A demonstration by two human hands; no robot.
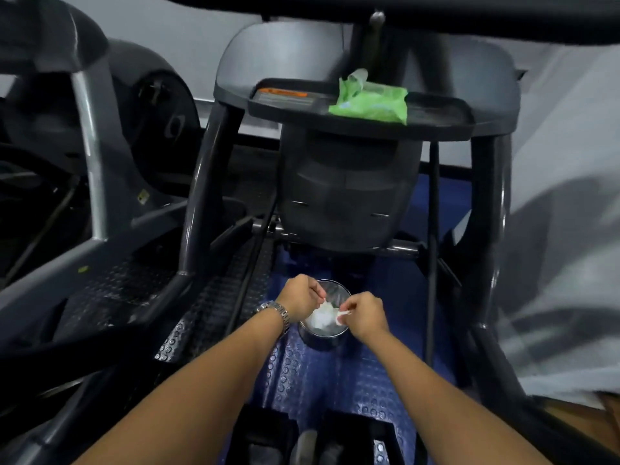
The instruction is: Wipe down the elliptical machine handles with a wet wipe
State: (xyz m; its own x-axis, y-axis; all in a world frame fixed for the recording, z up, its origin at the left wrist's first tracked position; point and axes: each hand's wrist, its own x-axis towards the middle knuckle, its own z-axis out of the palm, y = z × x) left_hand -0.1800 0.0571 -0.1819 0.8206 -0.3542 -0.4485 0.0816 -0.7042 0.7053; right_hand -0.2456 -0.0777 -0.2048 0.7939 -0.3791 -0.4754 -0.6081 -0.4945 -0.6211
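Observation:
Both arms reach down over a small round metal bin (322, 338) on the blue studded floor. My left hand (300, 297) and my right hand (365, 315) each pinch a part of a crumpled white wet wipe (323, 313) just above the bin's opening. A watch sits on my left wrist. A green pack of wet wipes (370, 102) lies on the dark console tray (292, 110) of the elliptical machine, its flap up. The machine's dark handle arms rise at left (204, 182) and right (486, 196) of the console.
A second exercise machine (90, 146) stands close on the left. Black textured foot pedals (214, 303) flank the bin. A grey wall runs along the right, with wooden floor at the lower right corner (600, 404).

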